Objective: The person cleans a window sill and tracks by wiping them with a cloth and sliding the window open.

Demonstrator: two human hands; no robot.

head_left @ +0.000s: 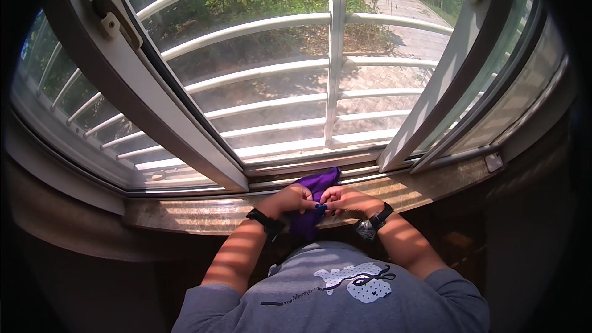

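My left hand and my right hand are close together over the window sill, both closed with their fingers pinching. Between the fingertips is a small blue piece, too small for me to tell its kind. A purple cloth lies under and behind the hands, its far corner resting by the window track. Its near part hangs over the front of the sill below the hands. Whether the fingers also grip some of the cloth is hidden.
The stone sill runs across in front of me, striped with sunlight. Beyond the open window stand white bars. A sash with a handle is at left, another frame at right. A small pale object sits at the sill's right end.
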